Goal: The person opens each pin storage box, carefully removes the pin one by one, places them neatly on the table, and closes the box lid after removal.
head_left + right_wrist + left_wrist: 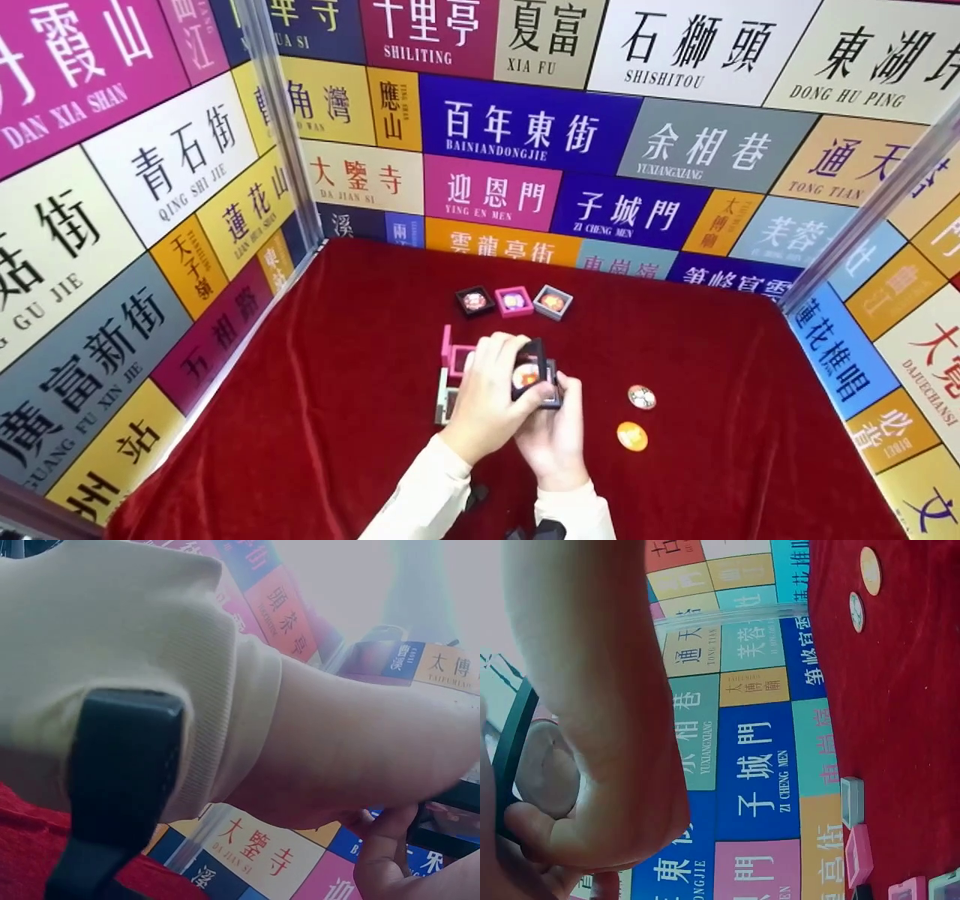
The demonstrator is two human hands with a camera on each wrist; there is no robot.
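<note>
The left hand (484, 394) and right hand (555, 442) hold a dark box (553, 391) between them, above the surface (360, 360), which is covered in red cloth (750, 337). The left hand's fingers curl over it, with the thumb pressed on the near edge. The right hand grips from the right and below; most of its fingers are hidden. The box's lid (542, 360) is raised and tilted, and a white badge (527, 375) with an orange flower shows within the dark frame.

Just beside the left hand are 2 boxes with raised lids: a bright pink box (459, 361) and, nearer the person, a pale green box (443, 397), both partly covered by the hand. Beyond the hands, 3 boxes stand in a row: a black box (478, 313) with a red-and-white badge (475, 301), a small pink box (516, 313) with a purple-and-white badge (514, 301), and a gray box (551, 313) with an orange badge (553, 301). Right of the hands, 2 loose badges lie apart: a patterned badge (641, 397) and a yellow-orange badge (632, 436).
</note>
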